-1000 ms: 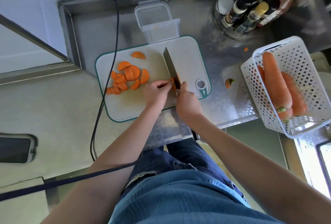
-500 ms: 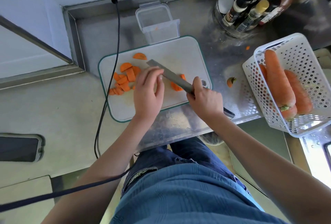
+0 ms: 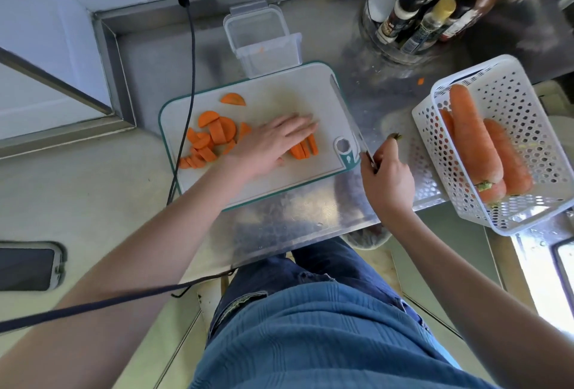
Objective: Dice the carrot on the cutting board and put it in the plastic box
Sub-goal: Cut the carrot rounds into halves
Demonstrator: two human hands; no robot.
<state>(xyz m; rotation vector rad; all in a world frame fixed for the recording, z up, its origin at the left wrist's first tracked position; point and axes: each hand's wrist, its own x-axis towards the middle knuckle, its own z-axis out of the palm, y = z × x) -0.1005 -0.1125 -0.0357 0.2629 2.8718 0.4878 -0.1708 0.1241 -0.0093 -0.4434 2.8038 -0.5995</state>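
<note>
**Cutting board: carrot part-sliced, knife held off the right edge**

My left hand (image 3: 273, 143) lies flat on the cutting board (image 3: 279, 180), fingers straight and close together, pointing to the far right. It holds nothing. Its palm side sits just beside a small group of carrot sticks (image 3: 306, 148) at the right of the board; whether it touches them I cannot tell.

My right hand (image 3: 388, 177) is closed around the handle of the knife (image 3: 346, 115), at the near right corner of the board. The blade runs away from me along the board's right edge, seen edge-on. The handle itself is hidden in my grip.

Carrot half-moon slices (image 3: 211, 137) are heaped on the left part of the board, overlapping one another. One slice (image 3: 233, 99) lies apart, farther back.

The plastic box (image 3: 264, 39) stands open on the steel counter (image 3: 295, 221), touching the far edge of the board. One tiny orange scrap shows inside it.

A carrot top (image 3: 395, 137) lies on the counter right of the board, just past my right fingertips. A white perforated basket (image 3: 521, 102) at the right holds whole carrots (image 3: 469, 130). A cluster of bottles (image 3: 428, 12) stands at the far right. A black cable (image 3: 186, 102) crosses the board's left end.
</note>
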